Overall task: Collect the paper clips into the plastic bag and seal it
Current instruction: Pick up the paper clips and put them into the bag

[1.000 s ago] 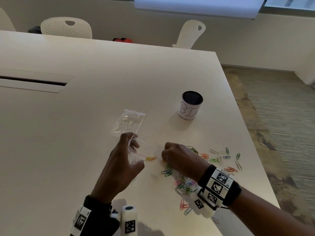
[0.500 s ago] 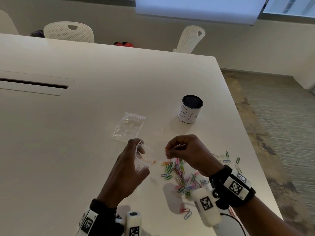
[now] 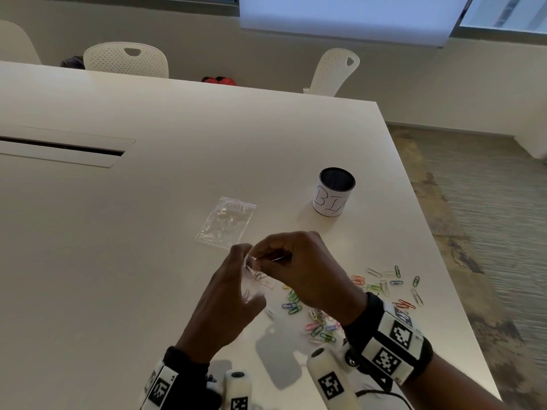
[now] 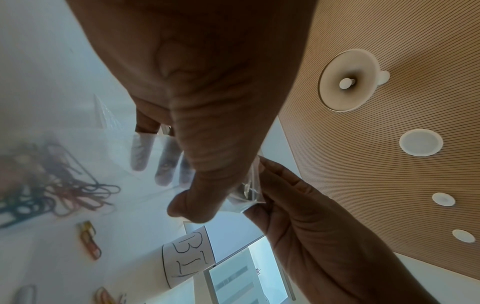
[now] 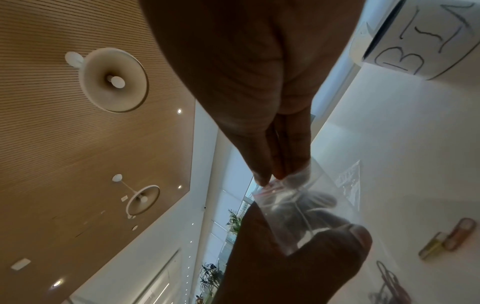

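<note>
Both hands up over the table (image 3: 148, 261): your left hand (image 3: 233, 294) grips the small plastic bag (image 3: 257, 279) by its side, right hand (image 3: 299, 267) pinches at the mouth w/ thumb + fingertips. Film looks thin, limp, slick, so take it at the stiffer zip strip. Paper clips (image 3: 319, 328) mostly loose on the table nearby; light, prob. best pinched a few at a time.

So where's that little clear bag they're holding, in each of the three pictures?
Head: small plastic bag at centre, between both hands.
Left wrist: bag right of centre, pinched at its top.
Right wrist: bag below centre.
Shared landmark: the cup marked "BIN".
</note>
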